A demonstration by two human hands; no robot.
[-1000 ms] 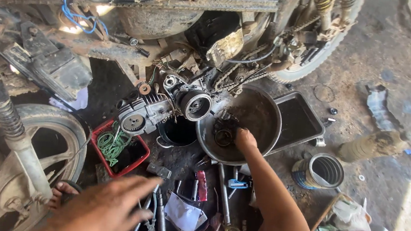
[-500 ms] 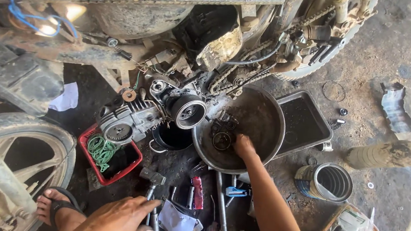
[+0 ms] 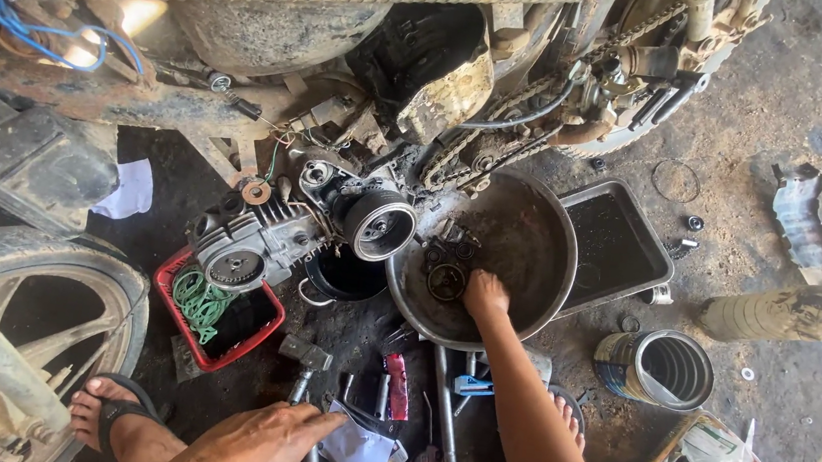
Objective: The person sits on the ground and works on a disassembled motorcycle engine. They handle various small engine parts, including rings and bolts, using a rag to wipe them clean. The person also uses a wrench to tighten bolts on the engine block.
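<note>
Oily metal parts (image 3: 447,270), hard to make out, are touched in the round basin (image 3: 535,303) by the right hand (image 3: 485,293), its grip hidden, while a hammer (image 3: 302,366) on the floor is touched by the loosely open left hand (image 3: 255,445), partly cut off.

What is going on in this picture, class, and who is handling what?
A person crouches on an oily floor beside a stripped-down motorcycle. Their right hand reaches into a round metal basin and rests on small dark engine parts in it. Their left hand lies low over tools spread on the ground. An engine block sits over a red basket, with a rectangular tray beside the basin. Sandalled feet show at the bottom.
</note>
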